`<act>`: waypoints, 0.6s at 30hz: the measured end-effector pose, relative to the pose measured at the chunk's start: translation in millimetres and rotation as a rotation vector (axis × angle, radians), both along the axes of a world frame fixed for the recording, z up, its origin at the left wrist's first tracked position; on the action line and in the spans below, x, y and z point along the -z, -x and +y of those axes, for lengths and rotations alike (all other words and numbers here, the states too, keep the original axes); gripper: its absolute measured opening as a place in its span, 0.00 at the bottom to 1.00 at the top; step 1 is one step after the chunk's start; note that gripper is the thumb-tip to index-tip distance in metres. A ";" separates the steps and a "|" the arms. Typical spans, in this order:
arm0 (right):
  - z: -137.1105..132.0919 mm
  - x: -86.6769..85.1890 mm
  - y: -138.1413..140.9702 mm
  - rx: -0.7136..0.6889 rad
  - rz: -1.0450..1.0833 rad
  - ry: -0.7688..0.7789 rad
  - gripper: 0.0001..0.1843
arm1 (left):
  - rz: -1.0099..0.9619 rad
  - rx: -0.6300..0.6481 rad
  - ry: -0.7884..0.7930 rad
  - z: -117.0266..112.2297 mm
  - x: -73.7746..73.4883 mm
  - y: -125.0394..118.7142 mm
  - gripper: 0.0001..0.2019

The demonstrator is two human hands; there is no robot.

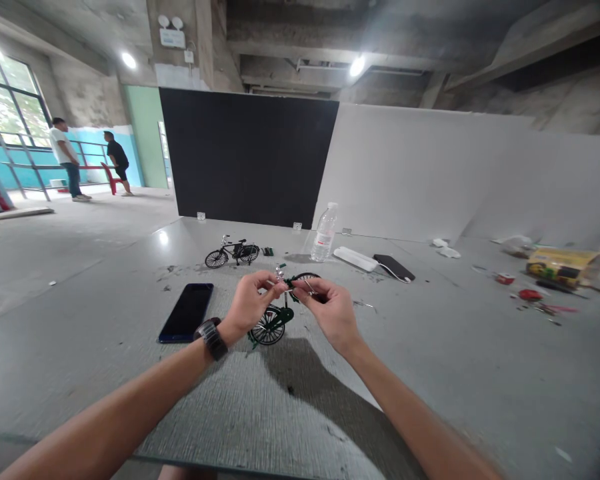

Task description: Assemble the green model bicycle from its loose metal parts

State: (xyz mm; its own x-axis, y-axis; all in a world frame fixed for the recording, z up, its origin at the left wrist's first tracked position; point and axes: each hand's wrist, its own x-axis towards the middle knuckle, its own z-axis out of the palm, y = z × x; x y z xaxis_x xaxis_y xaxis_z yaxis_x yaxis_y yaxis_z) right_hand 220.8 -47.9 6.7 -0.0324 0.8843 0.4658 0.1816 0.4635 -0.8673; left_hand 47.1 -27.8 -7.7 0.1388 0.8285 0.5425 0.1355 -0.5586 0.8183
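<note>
A small green model bicycle (273,321) stands on the grey floor in front of me. My left hand (253,301), with a dark watch on its wrist, is closed in a pinch on the silver handlebar part at the bicycle's top. My right hand (330,308) is also closed, fingers pinched on the bicycle's frame near the handlebar. The two hands nearly touch above the model. The bicycle's middle is hidden behind my fingers.
A dark phone (187,311) lies at left. A black model bicycle (231,253) stands farther back, with a water bottle (325,233), a white object (355,259) and a black case (394,267). Boxes and small parts (560,265) lie at right. Two people (67,159) stand far left.
</note>
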 end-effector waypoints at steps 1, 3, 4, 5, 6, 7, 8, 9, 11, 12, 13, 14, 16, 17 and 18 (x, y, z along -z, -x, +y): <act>-0.4 -0.5 -0.4 -0.002 0.011 0.000 0.15 | 0.012 0.012 -0.017 -1.2 -1.5 0.7 0.12; -1.0 -0.9 -1.1 -0.011 0.032 -0.001 0.16 | 0.041 0.035 -0.044 -3.2 -4.0 2.2 0.10; -1.1 -0.7 -1.3 -0.018 0.038 -0.004 0.15 | 0.056 0.034 -0.053 -4.0 -4.7 2.8 0.10; -1.2 -0.3 -1.3 -0.024 0.040 -0.009 0.15 | 0.069 0.022 -0.057 -4.5 -5.1 3.3 0.10; -1.3 0.3 -1.3 -0.029 0.040 -0.016 0.14 | 0.078 0.001 -0.057 -4.8 -5.0 3.5 0.10; -1.4 1.0 -1.1 -0.032 0.041 -0.025 0.13 | 0.083 -0.020 -0.061 -4.9 -4.7 3.6 0.10; -1.4 1.8 -0.9 -0.034 0.042 -0.033 0.12 | 0.085 -0.035 -0.068 -5.0 -4.2 3.4 0.11; -1.5 2.7 -0.5 -0.035 0.041 -0.039 0.12 | 0.083 -0.040 -0.077 -5.1 -3.4 3.0 0.11; -1.7 4.5 0.2 -0.025 0.043 -0.056 0.11 | 0.074 -0.037 -0.096 -5.3 -1.4 1.7 0.12; -1.9 5.4 0.5 -0.017 0.042 -0.068 0.10 | 0.064 -0.034 -0.099 -5.5 -0.1 0.7 0.12; -2.1 6.1 0.9 -0.008 0.039 -0.081 0.10 | 0.048 -0.029 -0.093 -5.6 1.3 -0.5 0.12; -2.5 6.8 1.3 -0.001 0.034 -0.096 0.09 | 0.026 -0.021 -0.078 -5.6 2.8 -1.8 0.12; -3.5 8.0 2.1 0.018 0.020 -0.127 0.09 | -0.030 0.000 -0.039 -5.5 5.5 -5.0 0.12; -4.0 8.5 2.5 0.031 0.010 -0.142 0.09 | -0.061 0.014 -0.018 -5.3 6.6 -6.6 0.13; -4.5 9.0 2.9 0.045 0.000 -0.155 0.08 | -0.092 0.028 0.005 -5.2 7.4 -8.1 0.13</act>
State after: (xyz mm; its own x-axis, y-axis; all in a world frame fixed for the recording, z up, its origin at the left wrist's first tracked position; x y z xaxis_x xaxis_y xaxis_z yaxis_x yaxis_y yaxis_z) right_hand 217.8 -52.5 -2.3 0.0053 0.8024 0.5967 0.2051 0.5832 -0.7860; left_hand 55.2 -33.0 -15.1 0.1119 0.8279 0.5496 0.0440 -0.5567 0.8295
